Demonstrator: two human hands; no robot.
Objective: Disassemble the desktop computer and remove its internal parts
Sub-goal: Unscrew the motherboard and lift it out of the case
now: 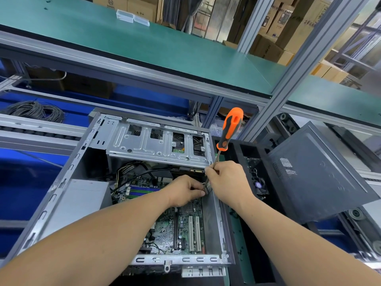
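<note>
Desktop computer case [68, 203] is lying open on its side on the workbench, right in front of the person, with the motherboard [185, 230] showing inside and the silver drive cage [156, 141] sitting across its far end. Both hands are reaching in near the right wall of the case, just below the cage. Left hand [183, 191] is curling its fingers around something small there; what exactly it is pinching cannot be told. Right hand [226, 180] is gripping the metal shaft of a screwdriver [228, 131], whose orange and black handle is sticking up and away past the case edge. A black side panel [321, 172] is leaning tilted just to the right of the case
</note>
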